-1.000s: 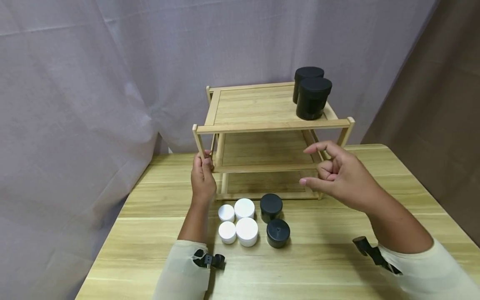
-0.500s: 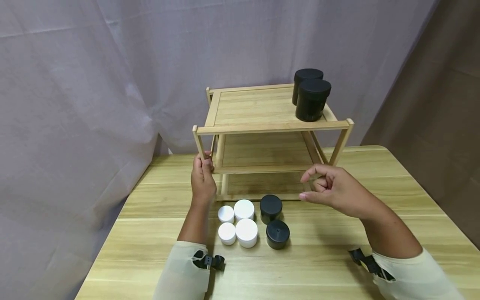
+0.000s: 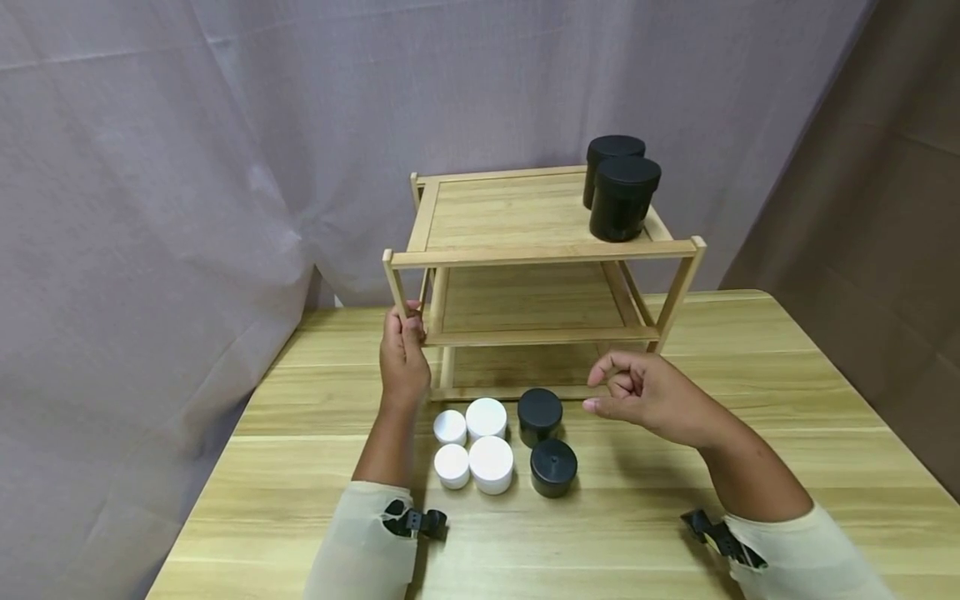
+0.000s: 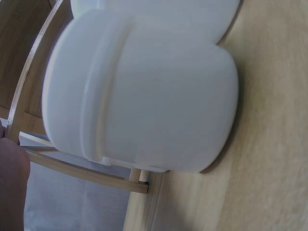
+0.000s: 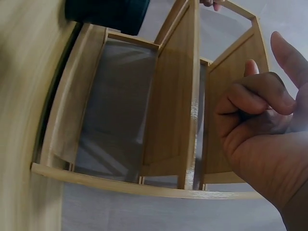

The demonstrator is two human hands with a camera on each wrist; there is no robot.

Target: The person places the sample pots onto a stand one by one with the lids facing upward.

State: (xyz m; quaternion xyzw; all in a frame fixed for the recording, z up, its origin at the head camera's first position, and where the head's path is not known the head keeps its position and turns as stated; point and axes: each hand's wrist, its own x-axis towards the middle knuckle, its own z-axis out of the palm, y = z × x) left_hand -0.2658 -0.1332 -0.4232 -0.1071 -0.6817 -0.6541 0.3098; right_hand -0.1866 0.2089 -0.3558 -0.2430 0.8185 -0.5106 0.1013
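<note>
My left hand [image 3: 403, 362] grips the left front post of a three-tier wooden rack [image 3: 525, 254]. To the right, just in front of the rack's lower tiers, my right hand [image 3: 652, 400] hangs in the air holding nothing. Its thumb and index finger stand apart while the other fingers curl inward, as the right wrist view also shows. Nearest to it are two short black lidded jars [image 3: 540, 410] on the table. Beside them stand two larger white jars [image 3: 492, 464] and two smaller white ones [image 3: 452, 464]. A white jar [image 4: 163, 91] fills much of the left wrist view.
Two taller black jars [image 3: 624, 204] stand on the right end of the rack's top tier, one behind the other. A light wooden table [image 3: 615, 542] carries everything. Grey cloth [image 3: 360, 100] hangs behind, with a brown curtain [image 3: 877, 233] at the right.
My right hand has come down and to the left, from beside the rack's right post toward the short black jars, its thumb and index finger drawing closer. My left hand keeps its grip.
</note>
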